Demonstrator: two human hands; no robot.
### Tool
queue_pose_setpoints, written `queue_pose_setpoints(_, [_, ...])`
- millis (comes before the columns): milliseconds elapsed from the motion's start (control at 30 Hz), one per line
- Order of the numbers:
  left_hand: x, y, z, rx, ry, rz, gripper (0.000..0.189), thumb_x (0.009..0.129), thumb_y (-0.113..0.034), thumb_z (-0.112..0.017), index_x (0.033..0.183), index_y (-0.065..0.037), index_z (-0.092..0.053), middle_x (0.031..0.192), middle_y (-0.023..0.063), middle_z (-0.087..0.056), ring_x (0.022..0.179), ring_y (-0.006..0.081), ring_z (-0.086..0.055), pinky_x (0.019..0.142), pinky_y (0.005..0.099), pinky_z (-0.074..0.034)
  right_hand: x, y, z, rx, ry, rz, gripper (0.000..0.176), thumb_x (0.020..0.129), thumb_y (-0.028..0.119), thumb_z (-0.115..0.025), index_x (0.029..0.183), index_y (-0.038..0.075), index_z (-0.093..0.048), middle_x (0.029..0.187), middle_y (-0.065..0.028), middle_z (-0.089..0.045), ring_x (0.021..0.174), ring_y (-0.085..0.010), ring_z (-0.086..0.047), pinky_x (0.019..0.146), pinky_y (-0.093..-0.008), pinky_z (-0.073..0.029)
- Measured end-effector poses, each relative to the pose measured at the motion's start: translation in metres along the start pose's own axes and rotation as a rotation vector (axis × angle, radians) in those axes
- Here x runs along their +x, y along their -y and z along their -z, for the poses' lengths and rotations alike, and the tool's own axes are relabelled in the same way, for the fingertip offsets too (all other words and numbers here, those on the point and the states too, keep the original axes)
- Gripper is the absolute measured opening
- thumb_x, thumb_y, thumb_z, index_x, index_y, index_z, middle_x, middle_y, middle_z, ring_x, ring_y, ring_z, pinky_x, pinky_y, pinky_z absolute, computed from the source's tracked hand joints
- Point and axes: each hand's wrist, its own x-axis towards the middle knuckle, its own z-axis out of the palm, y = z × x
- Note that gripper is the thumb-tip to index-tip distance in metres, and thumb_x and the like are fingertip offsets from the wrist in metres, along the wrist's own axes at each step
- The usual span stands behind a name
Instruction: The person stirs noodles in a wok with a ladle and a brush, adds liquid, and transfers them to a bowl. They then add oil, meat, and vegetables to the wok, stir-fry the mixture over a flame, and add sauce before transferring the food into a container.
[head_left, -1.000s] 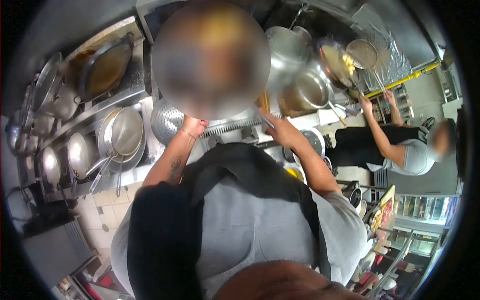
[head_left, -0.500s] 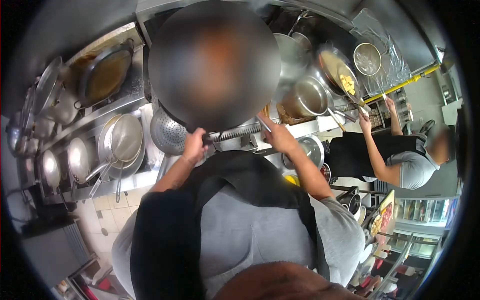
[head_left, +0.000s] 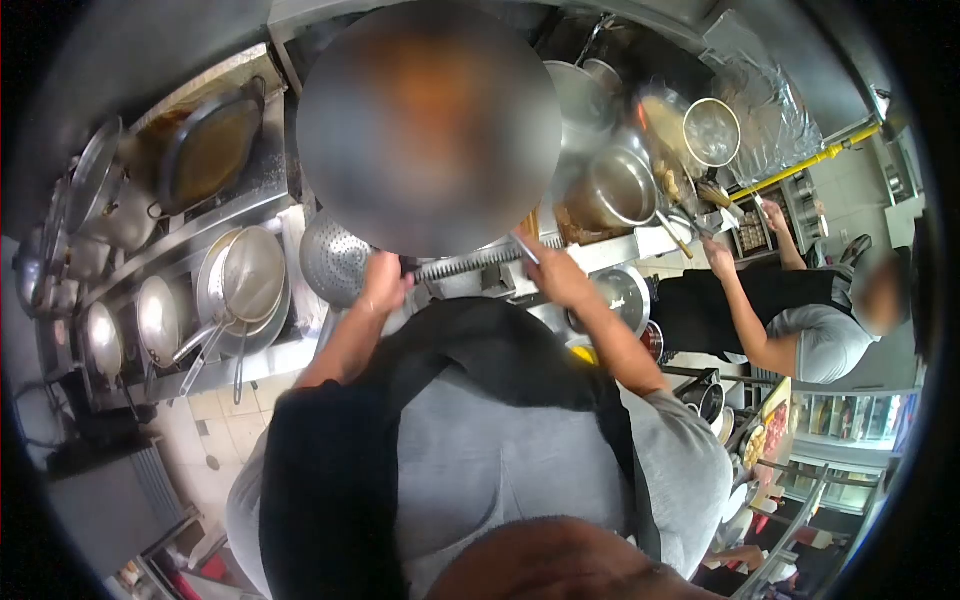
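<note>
A large round blur covers the stove spot in front of me; through it show a dark wok (head_left: 345, 160) and orange food (head_left: 425, 85). My left hand (head_left: 383, 284) is closed at the wok's near edge, around its handle, which is mostly hidden by the fingers. My right hand (head_left: 557, 274) wraps round the metal handle of a cooking utensil (head_left: 524, 247); its far end is lost in the blur. Beside my left hand sits a perforated metal strainer (head_left: 334, 262). A coiled metal spring (head_left: 478, 262) runs between my two hands.
On the left are strainers (head_left: 253, 275), ladles (head_left: 157, 318) and an oil-filled dark pan (head_left: 210, 150). A steel pot (head_left: 622, 187) stands to the right. Beyond it a co-worker (head_left: 822, 320) holds a round mesh skimmer (head_left: 712, 132) over another wok.
My left hand and the wok's near edge have shifted slightly. The co-worker's skimmer has moved left over the other wok, and the yellow cubes there are no longer clearly visible.
</note>
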Motion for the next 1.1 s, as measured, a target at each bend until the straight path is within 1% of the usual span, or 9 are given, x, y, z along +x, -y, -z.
queue_pose_setpoints(100, [0.006, -0.046, -0.019, -0.098, 0.1, 0.063, 0.019, 0.1, -0.024, -0.053, 0.099, -0.006, -0.059, 0.079, 0.0139, -0.065, 0.05, 0.0163, -0.052, 0.035, 0.0243, -0.032, -0.015, 0.007, 0.038, 0.009, 0.17, -0.045, 0.074, 0.097, 0.005, -0.061, 0.163, 0.023, -0.033, 0.109, -0.0269, -0.073, 0.099, -0.046, -0.071, 0.089, -0.0527, -0.056])
queue_pose_setpoints(167, [0.008, -0.053, -0.029, -0.041, 0.09, 0.091, 0.024, 0.102, -0.027, -0.049, 0.098, -0.005, -0.058, 0.078, 0.0164, -0.065, 0.047, 0.0149, -0.049, 0.034, 0.0222, -0.03, -0.02, -0.011, 0.04, -0.003, 0.087, 0.229, 0.073, 0.096, 0.01, -0.064, 0.162, 0.027, -0.037, 0.092, -0.0283, -0.071, 0.085, -0.0462, -0.071, 0.083, -0.0555, -0.056])
queue_pose_setpoints(300, [0.075, -0.032, -0.015, -0.092, 0.122, 0.075, 0.022, 0.096, -0.027, -0.061, 0.09, -0.006, -0.06, 0.075, 0.0092, -0.061, 0.045, 0.0162, -0.05, 0.034, 0.0264, -0.034, 0.022, -0.026, -0.002, -0.055, 0.056, 0.024, 0.071, 0.097, 0.008, -0.06, 0.162, 0.02, -0.034, 0.092, -0.0289, -0.072, 0.085, -0.0498, -0.071, 0.085, -0.0551, -0.056])
queue_pose_setpoints(500, [-0.012, 0.035, 0.018, 0.123, -0.011, -0.09, 0.019, 0.091, -0.025, -0.064, 0.095, -0.006, -0.064, 0.078, 0.0042, -0.062, 0.05, 0.0154, -0.055, 0.036, 0.0292, -0.038, 0.017, -0.011, -0.024, -0.012, -0.073, -0.014, 0.076, 0.095, 0.009, -0.062, 0.163, 0.021, -0.031, 0.093, -0.0345, -0.069, 0.085, -0.0518, -0.069, 0.082, -0.0591, -0.055])
queue_pose_setpoints(633, [-0.007, -0.029, -0.013, -0.154, -0.031, 0.045, 0.015, 0.093, -0.023, -0.061, 0.092, -0.008, -0.06, 0.075, 0.0047, -0.059, 0.049, 0.0152, -0.051, 0.035, 0.0271, -0.036, -0.011, -0.014, 0.019, -0.004, 0.054, 0.101, 0.073, 0.095, 0.009, -0.061, 0.162, 0.024, -0.035, 0.09, -0.0323, -0.069, 0.084, -0.0495, -0.069, 0.079, -0.0561, -0.055])
queue_pose_setpoints(667, [0.009, -0.042, -0.018, -0.1, 0.035, 0.052, 0.019, 0.098, -0.025, -0.056, 0.097, -0.005, -0.057, 0.077, 0.0134, -0.064, 0.049, 0.0163, -0.051, 0.035, 0.0223, -0.035, -0.009, -0.015, 0.017, -0.02, 0.035, 0.123, 0.073, 0.095, 0.01, -0.061, 0.162, 0.024, -0.035, 0.09, -0.0319, -0.069, 0.084, -0.0491, -0.07, 0.078, -0.0558, -0.055])
queue_pose_setpoints(767, [0.058, -0.035, -0.012, -0.033, 0.122, 0.031, 0.022, 0.093, -0.027, -0.062, 0.085, -0.007, -0.058, 0.075, 0.0082, -0.058, 0.049, 0.0153, -0.051, 0.035, 0.0257, -0.036, 0.018, -0.031, -0.018, -0.063, -0.012, 0.073, 0.076, 0.094, 0.009, -0.061, 0.163, 0.024, -0.034, 0.09, -0.0318, -0.07, 0.084, -0.0504, -0.069, 0.079, -0.0576, -0.055])
queue_pose_setpoints(933, [-0.009, 0.018, 0.01, 0.062, -0.003, -0.064, 0.022, 0.089, -0.025, -0.065, 0.091, -0.003, -0.063, 0.075, 0.0087, -0.062, 0.051, 0.0191, -0.057, 0.039, 0.032, -0.042, 0.021, -0.017, -0.053, 0.004, -0.181, -0.013, 0.079, 0.092, 0.005, -0.06, 0.164, 0.022, -0.031, 0.086, -0.0318, -0.07, 0.083, -0.052, -0.068, 0.08, -0.0605, -0.054])
queue_pose_setpoints(1100, [0.032, -0.019, -0.01, -0.078, -0.004, -0.041, 0.02, 0.093, -0.024, -0.063, 0.087, -0.005, -0.061, 0.075, 0.0086, -0.061, 0.048, 0.0169, -0.053, 0.036, 0.0278, -0.036, -0.012, -0.002, -0.018, 0.246, -0.157, -0.136, 0.072, 0.095, 0.003, -0.063, 0.161, 0.019, -0.039, 0.13, -0.0302, -0.065, 0.109, -0.0448, -0.07, 0.094, -0.0494, -0.056])
